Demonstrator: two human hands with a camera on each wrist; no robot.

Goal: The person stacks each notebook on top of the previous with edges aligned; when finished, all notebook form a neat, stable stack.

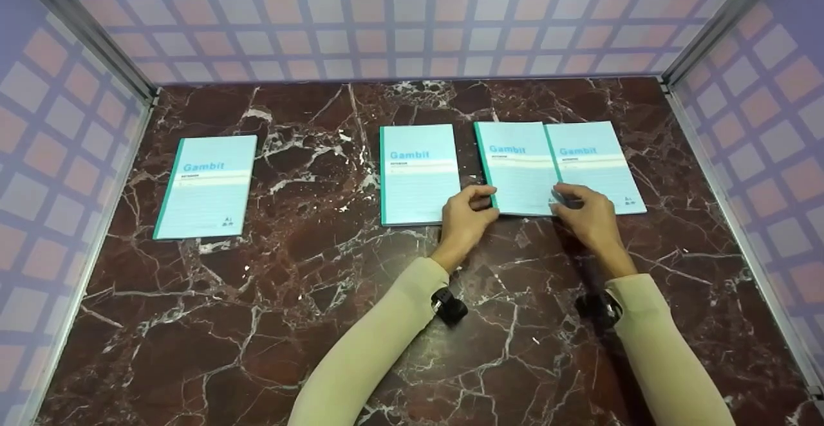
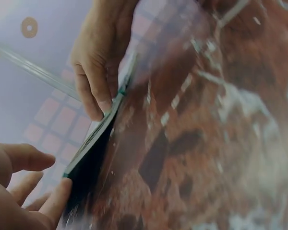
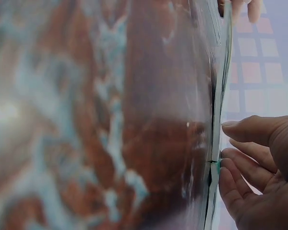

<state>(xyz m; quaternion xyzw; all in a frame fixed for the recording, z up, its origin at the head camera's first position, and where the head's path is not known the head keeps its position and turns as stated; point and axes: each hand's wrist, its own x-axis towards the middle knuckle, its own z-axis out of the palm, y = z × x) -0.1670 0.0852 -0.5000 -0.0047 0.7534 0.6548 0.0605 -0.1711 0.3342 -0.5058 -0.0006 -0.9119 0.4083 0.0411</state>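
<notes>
A pale blue "Gambit" notebook (image 1: 518, 168) with a green spine lies between the two hands, its right edge against the spine of another such notebook (image 1: 595, 168). At its lower left corner, the left hand (image 1: 467, 217) touches the spine edge with its fingertips; the left wrist view shows the thumb held apart. The right hand (image 1: 587, 213) rests its thumb and fingertips near the seam where the two notebooks meet. In the right wrist view, the right thumb (image 3: 249, 129) touches the cover. A third notebook (image 1: 418, 175) lies left of the left hand, which overlaps its lower right corner.
Another matching notebook (image 1: 206, 185) lies apart at the far left of the dark red marbled table (image 1: 309, 271). Checkered panels (image 1: 412, 33) enclose the back and sides. A black wrist camera (image 1: 449, 305) sits on the left wrist.
</notes>
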